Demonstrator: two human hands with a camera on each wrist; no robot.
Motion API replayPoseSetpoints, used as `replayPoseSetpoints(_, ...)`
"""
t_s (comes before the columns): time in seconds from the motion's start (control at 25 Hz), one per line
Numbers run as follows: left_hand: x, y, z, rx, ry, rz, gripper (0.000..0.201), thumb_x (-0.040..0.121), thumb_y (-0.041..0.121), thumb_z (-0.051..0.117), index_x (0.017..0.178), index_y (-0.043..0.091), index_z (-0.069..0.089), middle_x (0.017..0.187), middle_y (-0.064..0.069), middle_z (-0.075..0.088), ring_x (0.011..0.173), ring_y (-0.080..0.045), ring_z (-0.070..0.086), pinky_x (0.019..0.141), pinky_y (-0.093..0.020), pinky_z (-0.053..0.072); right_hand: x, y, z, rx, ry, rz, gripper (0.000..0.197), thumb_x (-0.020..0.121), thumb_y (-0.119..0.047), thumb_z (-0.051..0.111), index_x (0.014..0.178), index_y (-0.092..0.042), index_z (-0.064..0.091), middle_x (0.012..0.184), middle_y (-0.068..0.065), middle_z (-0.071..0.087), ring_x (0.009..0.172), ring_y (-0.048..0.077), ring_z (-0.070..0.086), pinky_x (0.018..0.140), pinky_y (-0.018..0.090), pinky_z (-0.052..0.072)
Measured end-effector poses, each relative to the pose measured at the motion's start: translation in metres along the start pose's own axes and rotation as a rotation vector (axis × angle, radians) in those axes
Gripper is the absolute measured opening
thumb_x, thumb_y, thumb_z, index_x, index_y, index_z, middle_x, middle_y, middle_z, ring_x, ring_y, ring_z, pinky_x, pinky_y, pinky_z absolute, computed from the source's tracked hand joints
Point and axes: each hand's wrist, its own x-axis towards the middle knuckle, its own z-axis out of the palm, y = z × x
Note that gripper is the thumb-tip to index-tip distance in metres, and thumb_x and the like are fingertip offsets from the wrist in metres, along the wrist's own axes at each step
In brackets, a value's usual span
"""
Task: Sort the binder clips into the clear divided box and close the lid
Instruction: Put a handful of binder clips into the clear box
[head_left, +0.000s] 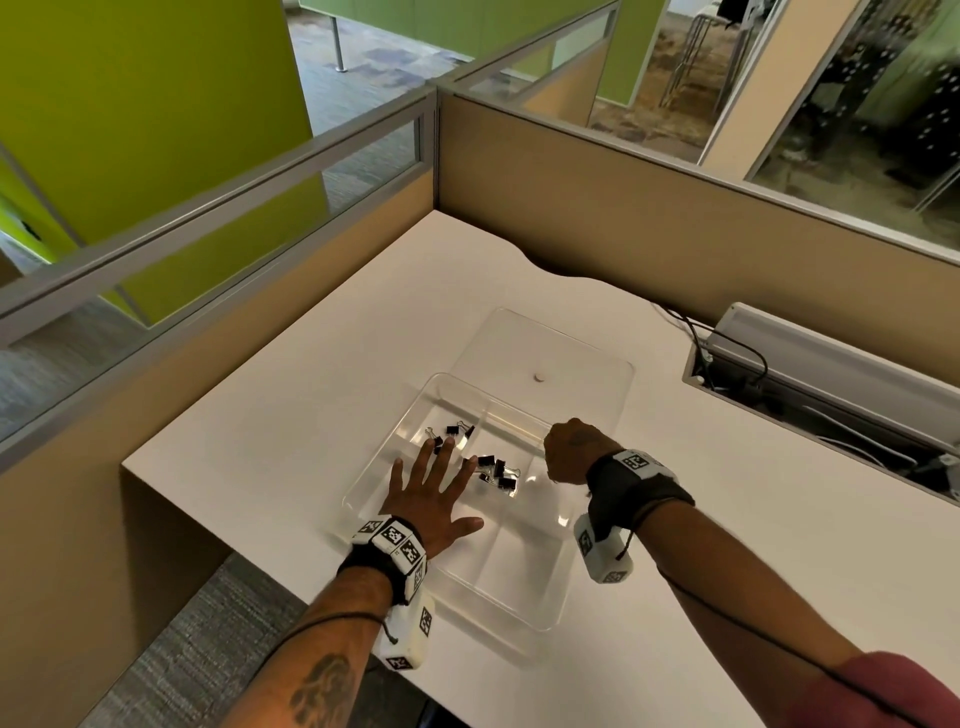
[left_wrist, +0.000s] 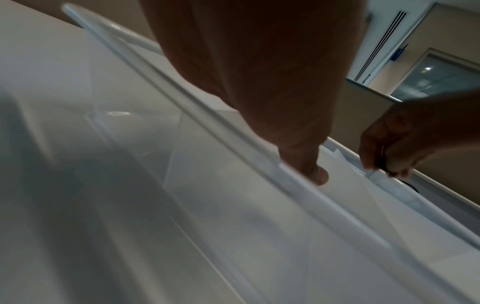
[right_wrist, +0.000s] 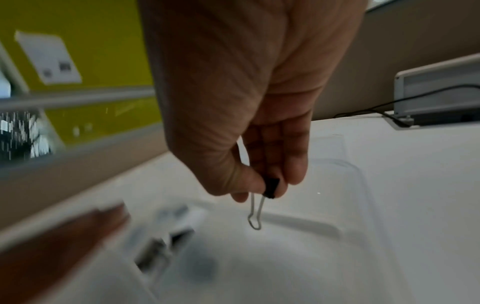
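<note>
The clear divided box (head_left: 540, 618) sits on the white desk with its lid (head_left: 587, 358) lying open behind it. Several black binder clips (head_left: 497, 474) lie in its middle compartment and a few more (head_left: 456, 430) in the far left one. My left hand (head_left: 434, 493) hovers flat over the box's left side, fingers spread and straight, its thumb (left_wrist: 311, 170) near the rim. My right hand (head_left: 569, 452) is over the box's far right part and pinches one black binder clip (right_wrist: 270, 188) between thumb and fingers, its wire handle (right_wrist: 255, 216) hanging down.
A white desk (head_left: 291, 415) fills the cubicle corner, with beige partition walls (head_left: 597, 182) behind and to the left. A cable tray with black cords (head_left: 737, 364) is set into the desk at the right. The desk's front edge (head_left: 171, 499) drops off at the left.
</note>
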Motion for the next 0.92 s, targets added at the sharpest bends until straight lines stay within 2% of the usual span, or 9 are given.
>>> replayPoseSetpoints(0.08, 0.0, 0.0, 0.0, -0.016, -0.004, 0.001, 0.081, 0.052, 0.084, -0.022, 0.117, 0.047, -0.053, 0.143, 0.002, -0.047, 0.135, -0.02, -0.041, 0.112, -0.056, -0.014, 0.0, -0.008, -0.015, 0.132, 0.046, -0.013, 0.015, 0.08, -0.021, 0.061, 0.093, -0.015, 0.068, 0.108, 0.007, 0.066, 0.098, 0.027, 0.062, 0.077, 0.029, 0.05)
replayPoseSetpoints(0.16, -0.001, 0.001, 0.0, -0.017, -0.006, 0.002, 0.082, 0.05, 0.084, -0.023, 0.116, 0.047, -0.054, 0.142, 0.001, -0.048, 0.135, -0.02, -0.041, 0.112, -0.056, -0.015, -0.001, -0.019, -0.024, 0.232, 0.104, -0.047, 0.012, 0.081, -0.021, 0.062, 0.091, -0.019, 0.069, 0.107, 0.005, 0.065, 0.097, 0.024, 0.061, 0.078, 0.029, 0.049)
replayPoseSetpoints(0.28, -0.002, 0.001, -0.002, -0.016, -0.018, -0.002, 0.08, 0.051, 0.084, -0.02, 0.113, 0.048, -0.055, 0.137, 0.004, -0.054, 0.135, -0.019, -0.04, 0.111, -0.055, -0.017, 0.0, -0.034, -0.024, 0.331, 0.155, -0.113, 0.018, 0.083, -0.019, 0.062, 0.101, -0.02, 0.066, 0.115, 0.007, 0.061, 0.103, 0.023, 0.058, 0.086, 0.03, 0.047)
replayPoseSetpoints(0.36, -0.002, 0.001, -0.003, -0.02, -0.027, 0.0, 0.081, 0.051, 0.084, -0.019, 0.113, 0.047, -0.056, 0.133, 0.009, -0.058, 0.136, -0.019, -0.04, 0.11, -0.054, -0.019, 0.0, -0.037, -0.019, 0.395, 0.149, -0.104, 0.026, 0.086, -0.02, 0.059, 0.111, -0.022, 0.063, 0.121, 0.007, 0.059, 0.107, 0.023, 0.057, 0.094, 0.033, 0.047)
replayPoseSetpoints(0.48, -0.002, -0.001, -0.004, -0.025, -0.031, -0.013, 0.085, 0.05, 0.085, -0.021, 0.118, 0.046, -0.053, 0.142, 0.004, -0.049, 0.142, -0.025, -0.033, 0.112, -0.056, -0.015, -0.008, -0.033, -0.014, 0.38, 0.163, -0.088, 0.034, 0.092, -0.026, 0.053, 0.126, -0.025, 0.054, 0.133, 0.006, 0.052, 0.119, 0.023, 0.051, 0.104, 0.035, 0.04)
replayPoseSetpoints(0.6, -0.002, -0.001, -0.008, -0.026, -0.056, -0.005, 0.102, 0.042, 0.087, -0.028, 0.133, 0.042, -0.039, 0.15, 0.001, -0.04, 0.144, -0.025, -0.027, 0.114, -0.057, -0.01, -0.022, -0.02, -0.009, 0.321, 0.174, -0.063, 0.046, 0.096, -0.035, 0.048, 0.14, -0.025, 0.04, 0.147, 0.006, 0.039, 0.136, 0.023, 0.035, 0.113, 0.036, 0.028)
replayPoseSetpoints(0.72, -0.003, 0.002, -0.02, -0.003, -0.09, -0.003, 0.122, 0.032, 0.089, -0.034, 0.144, 0.041, -0.024, 0.155, 0.002, -0.032, 0.145, -0.024, -0.025, 0.114, -0.056, -0.012, -0.042, -0.009, 0.0, 0.278, 0.178, -0.019, 0.065, 0.095, -0.054, 0.041, 0.15, -0.028, 0.019, 0.16, 0.007, 0.009, 0.148, 0.026, 0.003, 0.119, 0.045, 0.014)
replayPoseSetpoints(0.8, -0.004, 0.004, -0.029, -0.003, -0.07, -0.002, 0.124, 0.031, 0.089, -0.033, 0.145, 0.041, -0.021, 0.156, 0.002, -0.031, 0.145, -0.024, -0.026, 0.114, -0.055, -0.013, -0.055, -0.003, 0.007, 0.241, 0.201, 0.007, 0.075, 0.09, -0.066, 0.035, 0.151, -0.032, 0.007, 0.161, 0.007, -0.007, 0.147, 0.029, -0.013, 0.117, 0.053, 0.008)
replayPoseSetpoints(0.92, -0.001, 0.02, -0.046, 0.0, 0.007, 0.046, 0.112, 0.042, 0.089, -0.024, 0.144, 0.043, -0.024, 0.152, 0.004, -0.036, 0.144, -0.022, -0.028, 0.115, -0.054, -0.013, -0.084, 0.013, 0.018, 0.233, 0.266, 0.086, 0.08, 0.086, -0.074, 0.027, 0.15, -0.037, -0.005, 0.158, 0.006, -0.021, 0.144, 0.032, -0.024, 0.116, 0.058, 0.001)
